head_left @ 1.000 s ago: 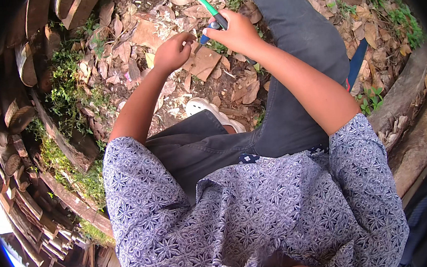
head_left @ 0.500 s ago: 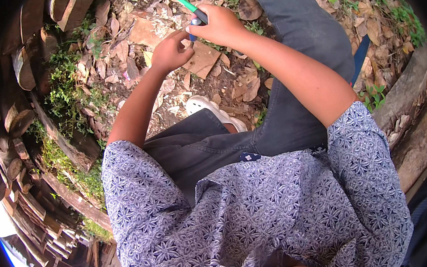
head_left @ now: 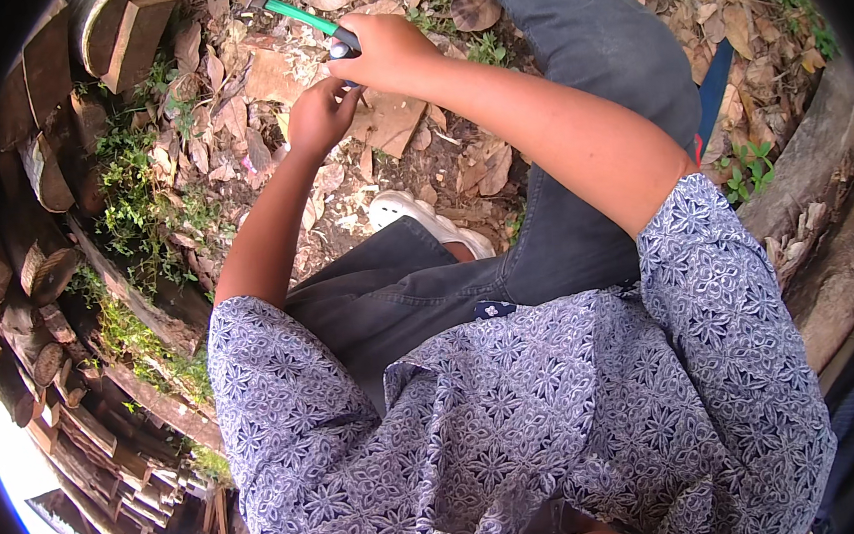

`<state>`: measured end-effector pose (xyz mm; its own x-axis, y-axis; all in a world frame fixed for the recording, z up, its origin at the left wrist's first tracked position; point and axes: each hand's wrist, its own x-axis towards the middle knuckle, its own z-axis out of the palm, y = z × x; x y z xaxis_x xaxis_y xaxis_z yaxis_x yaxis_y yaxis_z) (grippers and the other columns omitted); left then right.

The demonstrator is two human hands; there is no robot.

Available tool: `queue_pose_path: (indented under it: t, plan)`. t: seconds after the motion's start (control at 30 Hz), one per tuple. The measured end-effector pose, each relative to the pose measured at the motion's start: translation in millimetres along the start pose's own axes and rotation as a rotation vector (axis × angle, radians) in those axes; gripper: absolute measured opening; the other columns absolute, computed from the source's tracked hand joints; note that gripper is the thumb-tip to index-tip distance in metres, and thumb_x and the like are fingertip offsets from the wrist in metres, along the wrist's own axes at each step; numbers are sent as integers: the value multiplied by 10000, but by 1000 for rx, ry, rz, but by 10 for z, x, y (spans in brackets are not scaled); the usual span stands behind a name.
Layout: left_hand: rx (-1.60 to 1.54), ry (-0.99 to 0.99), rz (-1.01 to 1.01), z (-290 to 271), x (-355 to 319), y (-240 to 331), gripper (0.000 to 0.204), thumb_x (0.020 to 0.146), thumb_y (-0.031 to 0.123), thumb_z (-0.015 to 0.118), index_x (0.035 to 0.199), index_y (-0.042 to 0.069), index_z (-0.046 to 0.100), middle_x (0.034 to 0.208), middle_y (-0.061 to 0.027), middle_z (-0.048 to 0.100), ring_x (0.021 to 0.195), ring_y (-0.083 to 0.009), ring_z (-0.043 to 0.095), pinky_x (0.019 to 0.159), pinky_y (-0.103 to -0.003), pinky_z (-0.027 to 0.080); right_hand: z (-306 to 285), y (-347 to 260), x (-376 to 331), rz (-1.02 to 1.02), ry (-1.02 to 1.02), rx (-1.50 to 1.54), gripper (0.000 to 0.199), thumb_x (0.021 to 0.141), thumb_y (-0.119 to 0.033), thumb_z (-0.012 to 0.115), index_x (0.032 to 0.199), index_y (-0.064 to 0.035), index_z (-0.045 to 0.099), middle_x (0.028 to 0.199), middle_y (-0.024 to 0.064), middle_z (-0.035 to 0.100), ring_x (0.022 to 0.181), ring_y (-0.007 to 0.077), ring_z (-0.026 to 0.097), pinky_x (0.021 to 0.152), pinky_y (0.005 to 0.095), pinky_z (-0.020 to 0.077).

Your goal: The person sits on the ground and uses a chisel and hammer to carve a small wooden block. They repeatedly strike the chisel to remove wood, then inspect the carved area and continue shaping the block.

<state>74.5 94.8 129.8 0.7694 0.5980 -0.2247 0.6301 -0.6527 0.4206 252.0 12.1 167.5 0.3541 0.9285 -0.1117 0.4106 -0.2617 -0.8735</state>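
My right grip (head_left: pixel 385 51) clasps a green tool (head_left: pixel 299 14) toward ten o'clock; my left grip (head_left: pixel 318 118), at eight, I can't read. Seemingly two-handed positioning; next calls for steadiness.

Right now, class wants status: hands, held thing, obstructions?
Right hand gripping slim green-and-black tool; left hand close by, grip unclear. Brown dry leaves around, nothing visibly obstructing tool.

On the green tool handle (head_left: pixel 301 15), smooth plastic is seen. The shirt (head_left: pixel 518 400) and the trousers (head_left: pixel 600 103) are made of matt cloth, the white shoe (head_left: pixel 394 207) of smooth, plastic-like material, and the stacked logs (head_left: pixel 49 176) of rough wood.
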Motion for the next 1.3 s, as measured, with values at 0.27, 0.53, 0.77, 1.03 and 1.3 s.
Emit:
queue_pose_path:
  t: [0.27,0.53,0.77,1.03,1.3]
  plan:
    - [-26,12,-7,23,14,-20,237,923,320,730,1035,112,749,927,-132,758,780,-310,735,703,-429,559,-33,-37,33,-29,-21,-4,337,801,-332,752,968,-50,676,825,146,715,762,316,715,714,428,561]
    - [-101,39,17,13,16,-7,221,928,288,729,1010,84,748,934,-147,755,781,-315,737,709,-426,562,-28,-28,59,-17,-22,35,344,801,-338,771,937,-38,671,828,147,710,763,306,713,709,409,551]
    - [-17,-12,-22,-11,11,6,235,908,291,738,958,63,767,880,-183,726,763,-352,711,710,-456,554,11,-10,12,-40,4,30,333,799,-327,776,931,-42,663,809,138,707,753,317,708,701,424,546]
    - [8,-7,0,-24,14,40,224,892,274,738,935,57,775,820,-203,713,743,-386,699,703,-480,552,8,31,-25,-57,17,39,318,799,-304,787,930,-47,654,813,138,700,764,315,706,703,422,546]
    - [-69,4,3,55,69,-73,232,898,262,734,870,32,718,768,-198,699,701,-375,696,660,-469,545,-318,-50,-9,-10,-201,4,377,866,-399,687,958,-33,678,795,178,705,764,339,716,724,455,563]
